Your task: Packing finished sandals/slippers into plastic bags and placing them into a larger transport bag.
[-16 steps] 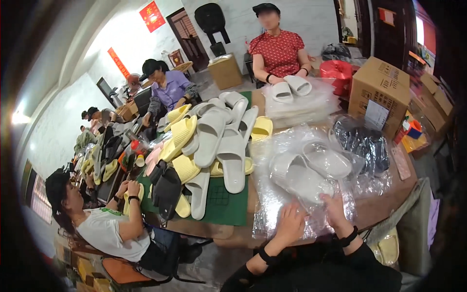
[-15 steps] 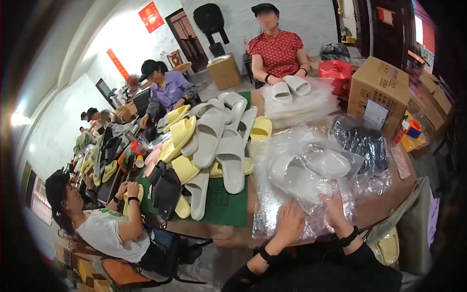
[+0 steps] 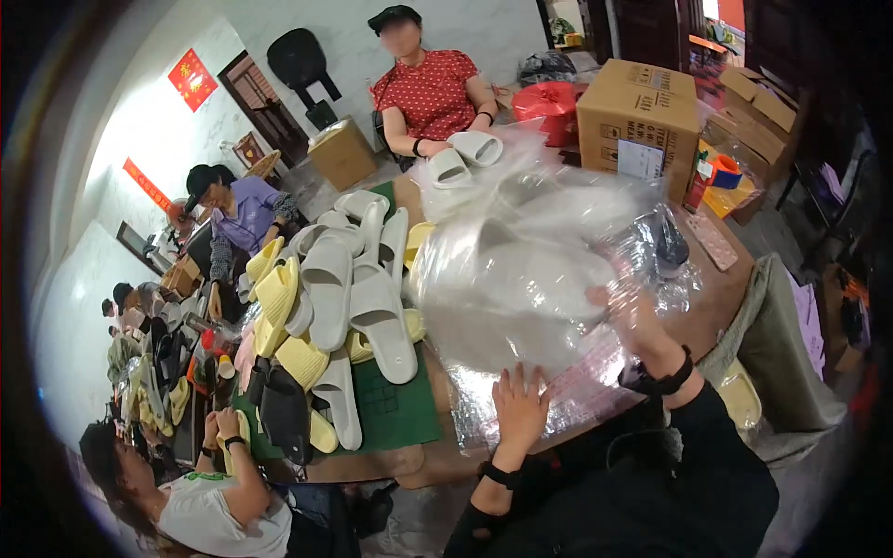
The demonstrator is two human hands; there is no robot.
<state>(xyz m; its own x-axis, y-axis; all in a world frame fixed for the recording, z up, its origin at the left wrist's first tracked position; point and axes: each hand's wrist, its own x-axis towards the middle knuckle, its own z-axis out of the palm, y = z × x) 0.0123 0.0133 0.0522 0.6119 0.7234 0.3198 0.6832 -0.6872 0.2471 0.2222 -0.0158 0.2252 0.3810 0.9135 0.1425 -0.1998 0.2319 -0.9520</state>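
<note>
A clear plastic bag [image 3: 446, 325] with a pair of light grey slide slippers [image 3: 530, 270] inside is raised over the table, smeared by motion. At its near right corner my right hand [image 3: 634, 321] is closed on the plastic; its fingertips are blurred. My left hand [image 3: 521, 409] lies flat with fingers spread on the shiny clear plastic sheets [image 3: 474, 418] at the table's near edge, holding nothing. To the left, grey, yellow and black slippers [image 3: 327, 288] are heaped on a green mat [image 3: 400, 409].
Across the table a person in a red top [image 3: 433, 98] holds grey slippers [image 3: 476, 147] over plastic bags. A cardboard box [image 3: 637, 112], a red bundle [image 3: 544, 112] and a wrapped dark bundle [image 3: 670, 244] stand right. A person in white [image 3: 219, 511] sits left. Grey cloth [image 3: 772, 363] hangs right.
My right hand has lifted the bagged slippers up off the plastic sheets. My left hand has opened out flat on the sheets. The whole view has swung to the right.
</note>
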